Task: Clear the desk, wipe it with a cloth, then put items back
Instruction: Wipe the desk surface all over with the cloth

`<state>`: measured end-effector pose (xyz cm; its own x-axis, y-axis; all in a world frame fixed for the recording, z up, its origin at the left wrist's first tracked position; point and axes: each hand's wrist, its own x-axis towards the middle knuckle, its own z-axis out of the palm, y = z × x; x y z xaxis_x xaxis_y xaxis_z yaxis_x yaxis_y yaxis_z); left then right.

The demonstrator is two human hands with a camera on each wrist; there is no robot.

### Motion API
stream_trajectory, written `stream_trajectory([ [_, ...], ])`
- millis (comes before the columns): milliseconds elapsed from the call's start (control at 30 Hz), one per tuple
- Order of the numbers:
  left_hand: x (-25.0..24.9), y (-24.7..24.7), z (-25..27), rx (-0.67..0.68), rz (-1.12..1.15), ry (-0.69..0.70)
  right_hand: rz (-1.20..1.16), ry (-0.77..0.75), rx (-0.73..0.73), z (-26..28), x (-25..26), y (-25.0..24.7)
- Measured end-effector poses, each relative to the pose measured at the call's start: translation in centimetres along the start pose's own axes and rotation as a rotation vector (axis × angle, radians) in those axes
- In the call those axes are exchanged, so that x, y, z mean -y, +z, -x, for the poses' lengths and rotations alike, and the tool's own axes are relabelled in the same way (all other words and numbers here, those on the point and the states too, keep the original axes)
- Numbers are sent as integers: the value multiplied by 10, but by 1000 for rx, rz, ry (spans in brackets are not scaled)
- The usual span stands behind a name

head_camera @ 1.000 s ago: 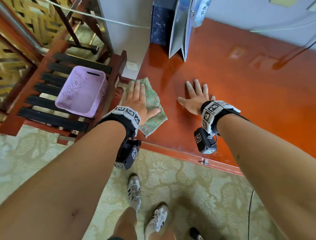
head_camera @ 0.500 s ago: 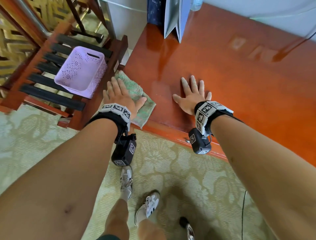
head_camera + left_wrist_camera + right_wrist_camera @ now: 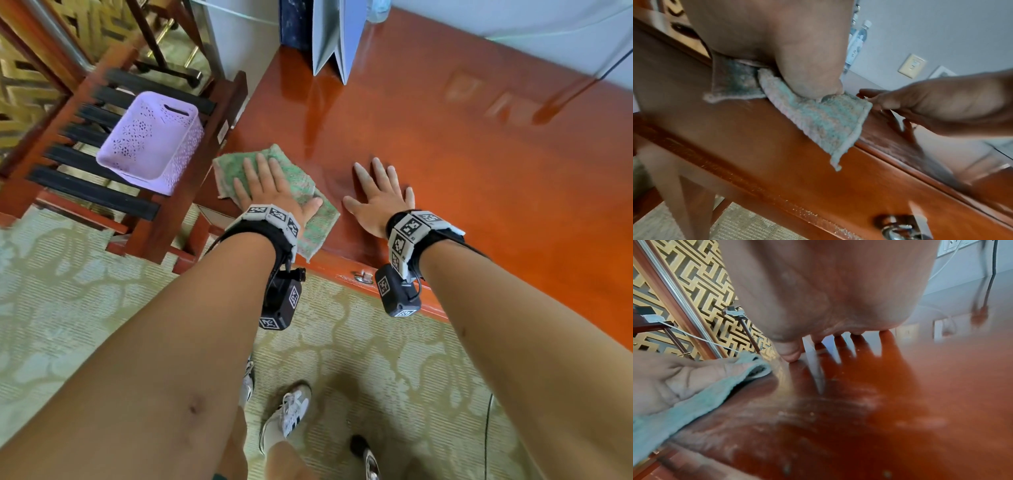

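A green cloth [image 3: 298, 185] lies flat on the near left corner of the red-brown desk [image 3: 445, 144], one corner hanging over the front edge. My left hand [image 3: 270, 188] presses flat on the cloth with straight fingers; the left wrist view shows the thumb pushing into the cloth [image 3: 818, 120]. Just to its right my right hand [image 3: 380, 195] rests palm down on the bare desk, fingers spread. The right wrist view shows those fingers touching the glossy desk top [image 3: 879, 402], with the cloth [image 3: 684, 402] at the left.
A lilac perforated basket [image 3: 150, 140] sits on a slatted wooden rack left of the desk. A folded grey card [image 3: 334, 37] and a dark box [image 3: 294, 24] stand at the desk's back left. A drawer pull [image 3: 361, 277] is on the front edge.
My left hand has slid the cloth to the right from the desk's left edge, closer to the right hand. The right hand has stayed flat in about the same place.
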<state>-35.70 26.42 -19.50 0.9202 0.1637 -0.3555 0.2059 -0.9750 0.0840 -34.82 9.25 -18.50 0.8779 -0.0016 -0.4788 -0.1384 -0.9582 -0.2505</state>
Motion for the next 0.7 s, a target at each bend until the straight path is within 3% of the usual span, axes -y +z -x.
stream_trajectory([
  [267,-41,3,-1,90,-237,459,51,4,-52,16,-27,2],
  [433,-52,10,6,101,-288,562,-10,80,-98,27,-44,5],
  [700,-70,-9,11,187,-54,720,-174,-55,-263,42,-33,12],
])
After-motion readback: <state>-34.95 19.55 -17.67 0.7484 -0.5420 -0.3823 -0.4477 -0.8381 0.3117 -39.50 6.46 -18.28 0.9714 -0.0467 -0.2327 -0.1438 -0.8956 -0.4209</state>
